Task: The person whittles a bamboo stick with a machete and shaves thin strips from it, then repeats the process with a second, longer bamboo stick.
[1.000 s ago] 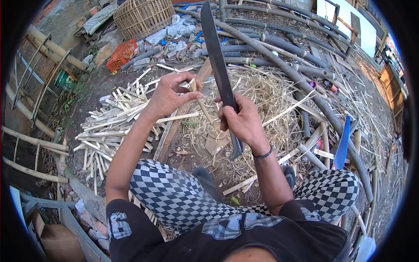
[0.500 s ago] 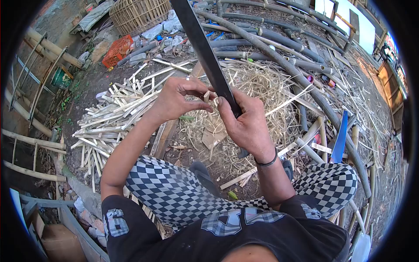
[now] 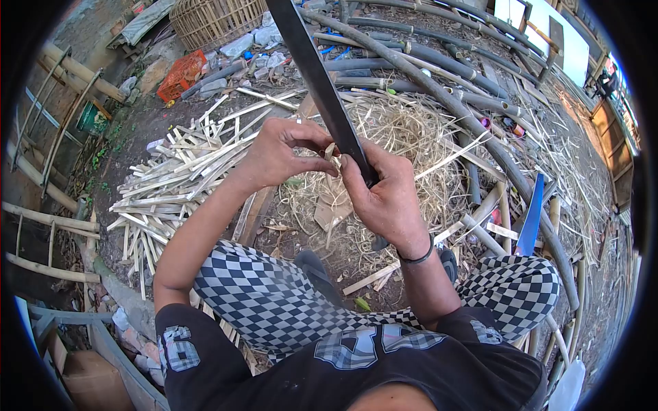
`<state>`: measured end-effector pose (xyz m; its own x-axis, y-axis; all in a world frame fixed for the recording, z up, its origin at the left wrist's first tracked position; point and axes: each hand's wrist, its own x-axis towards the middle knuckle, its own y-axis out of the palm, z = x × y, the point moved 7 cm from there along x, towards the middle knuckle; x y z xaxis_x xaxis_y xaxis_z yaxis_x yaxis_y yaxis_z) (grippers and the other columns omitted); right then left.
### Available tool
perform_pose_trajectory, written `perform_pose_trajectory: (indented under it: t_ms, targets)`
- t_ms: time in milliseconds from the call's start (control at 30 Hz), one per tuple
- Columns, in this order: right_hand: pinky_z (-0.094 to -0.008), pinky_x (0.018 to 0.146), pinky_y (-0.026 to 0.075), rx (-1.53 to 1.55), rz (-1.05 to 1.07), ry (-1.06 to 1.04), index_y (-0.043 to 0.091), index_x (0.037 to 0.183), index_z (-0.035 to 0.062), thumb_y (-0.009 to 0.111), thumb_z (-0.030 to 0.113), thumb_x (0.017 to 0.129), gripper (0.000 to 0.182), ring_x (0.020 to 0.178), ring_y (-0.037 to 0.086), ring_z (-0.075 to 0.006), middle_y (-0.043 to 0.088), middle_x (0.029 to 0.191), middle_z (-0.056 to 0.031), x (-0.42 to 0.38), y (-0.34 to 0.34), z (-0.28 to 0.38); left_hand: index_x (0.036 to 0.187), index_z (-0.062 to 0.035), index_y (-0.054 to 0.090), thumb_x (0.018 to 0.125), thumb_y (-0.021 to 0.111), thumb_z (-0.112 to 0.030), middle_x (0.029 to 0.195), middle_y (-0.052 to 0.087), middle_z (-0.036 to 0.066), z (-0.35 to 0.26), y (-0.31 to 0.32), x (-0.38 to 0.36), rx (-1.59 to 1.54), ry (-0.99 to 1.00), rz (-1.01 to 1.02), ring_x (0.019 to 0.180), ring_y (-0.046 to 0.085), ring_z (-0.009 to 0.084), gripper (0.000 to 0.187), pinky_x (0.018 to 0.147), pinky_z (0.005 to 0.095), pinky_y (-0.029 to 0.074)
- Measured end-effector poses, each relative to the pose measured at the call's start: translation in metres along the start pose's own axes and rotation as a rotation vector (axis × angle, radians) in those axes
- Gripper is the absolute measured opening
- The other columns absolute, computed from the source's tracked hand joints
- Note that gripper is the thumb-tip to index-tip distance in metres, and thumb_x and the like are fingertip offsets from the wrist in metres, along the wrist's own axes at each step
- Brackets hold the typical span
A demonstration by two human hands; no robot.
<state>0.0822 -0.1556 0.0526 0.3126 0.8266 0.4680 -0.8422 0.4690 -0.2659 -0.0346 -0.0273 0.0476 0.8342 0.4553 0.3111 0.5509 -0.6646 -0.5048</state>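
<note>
A long dark machete (image 3: pixel 317 75) slants up past the top of the head view. My right hand (image 3: pixel 389 192) is wrapped round its lower end, with the thumb beside the blade. Just left of the blade, my left hand (image 3: pixel 279 152) pinches a small pale bamboo strip (image 3: pixel 333 155) between thumb and fingers. My right thumb tip meets the strip close to the blade; most of the strip is hidden by the fingers. Below the hands, curly bamboo shavings (image 3: pixel 404 140) cover the ground.
A pile of split bamboo sticks (image 3: pixel 181 175) lies to the left. Long bamboo poles (image 3: pixel 439 89) cross the back and right side, with a blue-bladed saw (image 3: pixel 531 216) among them. An orange crate (image 3: pixel 182 75) and a woven basket (image 3: pixel 212 24) stand at the back left.
My left fingers and the bamboo strip have shifted slightly, and the strip's end is turned a little. Both grips stay the same. The whole view has moved slightly.
</note>
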Motion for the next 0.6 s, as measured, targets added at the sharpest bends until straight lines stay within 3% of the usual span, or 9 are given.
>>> perform_pose_trajectory:
  t_ms: [367,600]
  targets:
    - [-0.0358,0.053,0.047,0.013,0.011,0.037,0.07,0.108,-0.002,0.063,0.006,0.09,0.021,0.054,0.065,-0.0249,0.064,0.067,-0.0185,-0.001,0.0,0.004,0.101,0.0003,0.077,0.071,0.089,-0.005,0.093,0.076,0.009,-0.005,-0.001,0.0,0.108,0.013,0.011,0.083,0.071,0.0133,0.032,0.077,0.0282,0.057]
    - [-0.0334,0.052,0.045,0.039,-0.012,0.032,0.07,0.11,-0.0024,0.062,0.005,0.091,0.022,0.052,0.061,-0.0183,0.063,0.064,-0.016,-0.004,0.001,-0.002,0.104,-0.0007,0.076,0.077,0.086,-0.011,0.089,0.076,0.009,-0.016,0.003,-0.001,0.193,0.062,0.003,0.079,0.07,0.0123,0.031,0.072,0.0286,0.056]
